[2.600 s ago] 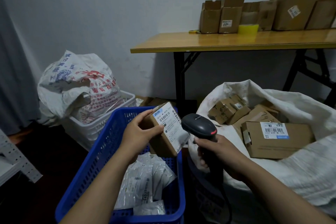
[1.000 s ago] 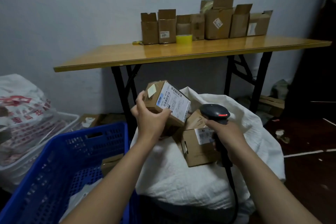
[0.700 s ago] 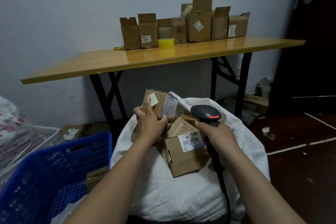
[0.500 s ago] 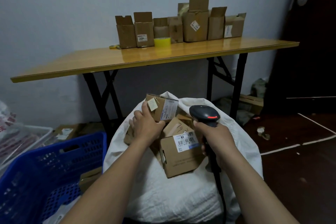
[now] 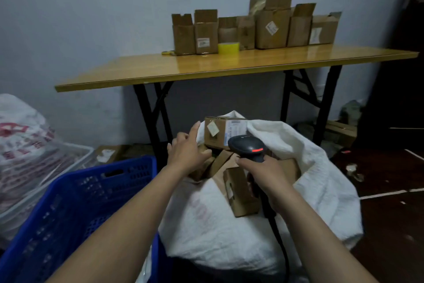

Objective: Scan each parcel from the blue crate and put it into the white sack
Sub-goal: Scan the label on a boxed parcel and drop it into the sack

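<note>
Brown cardboard parcel point(image 5: 218, 132), white-labelled, sits atop cartons point(image 5: 238, 193) in the open mouth of the white woven sack point(image 5: 229, 225); left hand point(image 5: 188, 153) just beside its left edge, fingers spread, empty; right hand point(image 5: 263, 173) clamped round black plastic scanner point(image 5: 249, 147); perforated blue crate point(image 5: 75, 202) beside sack.

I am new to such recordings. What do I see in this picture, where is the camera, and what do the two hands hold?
No machine here: a person works with bare hands. One camera, worn on the head, looks forward and down, so both forearms enter from below. The right hand grips a black barcode scanner. The left hand is open and holds nothing; it is beside a labelled parcel lying on top of other parcels in the white sack. At the left stands the blue crate. Behind, a wooden table carries open cardboard boxes and a yellow tape roll.
</note>
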